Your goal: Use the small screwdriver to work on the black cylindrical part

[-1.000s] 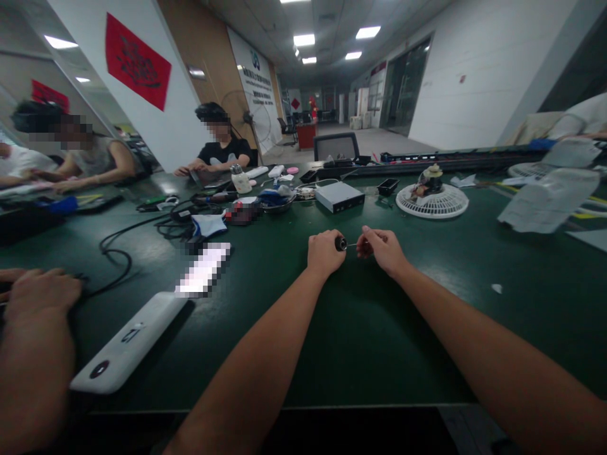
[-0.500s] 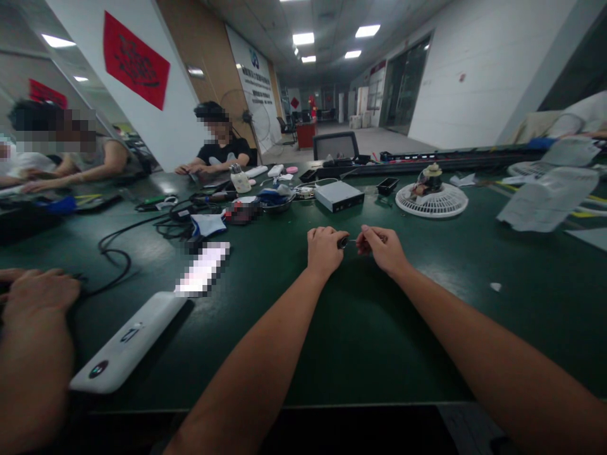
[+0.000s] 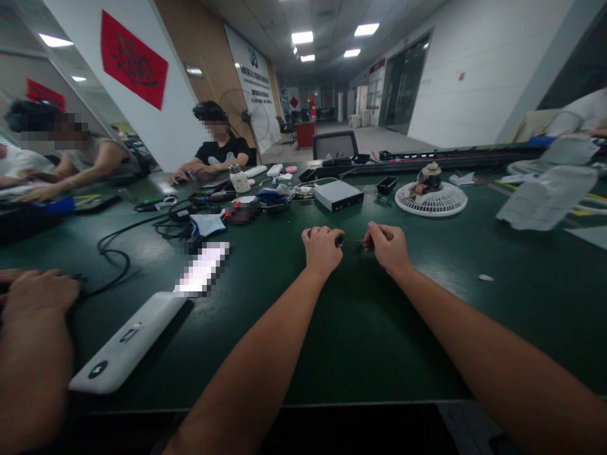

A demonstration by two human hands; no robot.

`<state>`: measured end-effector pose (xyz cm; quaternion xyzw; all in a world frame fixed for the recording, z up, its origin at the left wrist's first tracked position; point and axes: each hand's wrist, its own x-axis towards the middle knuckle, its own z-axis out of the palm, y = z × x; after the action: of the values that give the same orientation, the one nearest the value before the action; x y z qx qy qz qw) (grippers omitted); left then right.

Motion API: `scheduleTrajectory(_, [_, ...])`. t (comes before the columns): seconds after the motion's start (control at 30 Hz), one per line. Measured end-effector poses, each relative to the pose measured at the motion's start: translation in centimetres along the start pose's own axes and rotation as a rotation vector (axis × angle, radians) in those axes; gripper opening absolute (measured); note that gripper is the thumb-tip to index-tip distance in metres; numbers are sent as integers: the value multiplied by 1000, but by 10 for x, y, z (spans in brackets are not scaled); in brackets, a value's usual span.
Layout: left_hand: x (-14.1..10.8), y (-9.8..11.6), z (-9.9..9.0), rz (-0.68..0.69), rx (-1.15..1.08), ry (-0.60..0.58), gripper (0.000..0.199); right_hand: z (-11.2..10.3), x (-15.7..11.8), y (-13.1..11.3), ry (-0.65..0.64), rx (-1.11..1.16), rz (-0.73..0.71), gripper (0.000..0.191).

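My left hand (image 3: 323,250) is closed around a small dark cylindrical part (image 3: 339,240), whose round open end faces right. To its right, my right hand (image 3: 387,248) pinches a thin metal rod (image 3: 356,241) that points left toward that open end. A gap shows between the rod's tip and the part. What else lies inside the right fist is hidden. Both hands are just above the green table (image 3: 379,354).
Beyond the hands are a grey box (image 3: 338,194), a black tray (image 3: 387,184) and a white fan grille (image 3: 431,201). A white device (image 3: 128,344) and a co-worker's hand (image 3: 42,294) are at the left. A white scrap (image 3: 485,278) lies right.
My right hand has moved slightly right, so the rod stands farther from the dark part. The left hand has turned a little. The white scrap has shifted left and up.
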<state>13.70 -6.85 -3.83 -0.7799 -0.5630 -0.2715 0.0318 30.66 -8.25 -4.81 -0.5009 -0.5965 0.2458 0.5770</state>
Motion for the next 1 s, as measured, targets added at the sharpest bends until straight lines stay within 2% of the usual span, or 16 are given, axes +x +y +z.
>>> scheduleTrajectory(0.1, [1, 0, 2, -55, -2, 4, 26, 0, 3, -1, 61, -34, -16, 33])
scheduleTrajectory(0.2, [2, 0, 2, -81, -9, 10, 20, -1, 6, -1, 67, -102, -24, 34])
scheduleTrajectory(0.37, [3, 1, 0, -98, -45, -7, 20, -4, 7, 10, -37, -316, -15, 23])
scheduleTrajectory(0.53, [4, -2, 1, -121, -73, -34, 23, -5, 9, 24, -163, -452, 4, 25])
scheduleTrajectory(0.63, [5, -5, 3, -134, -81, -51, 27, -5, 11, 29, -205, -465, 15, 27])
scheduleTrajectory(0.77, [6, -8, 7, -126, -98, -67, 44, -1, 13, 34, -257, -438, 21, 29])
scheduleTrajectory(1.0, [5, -10, 8, -111, -114, -45, 38, -2, 12, 29, -286, -454, 47, 27])
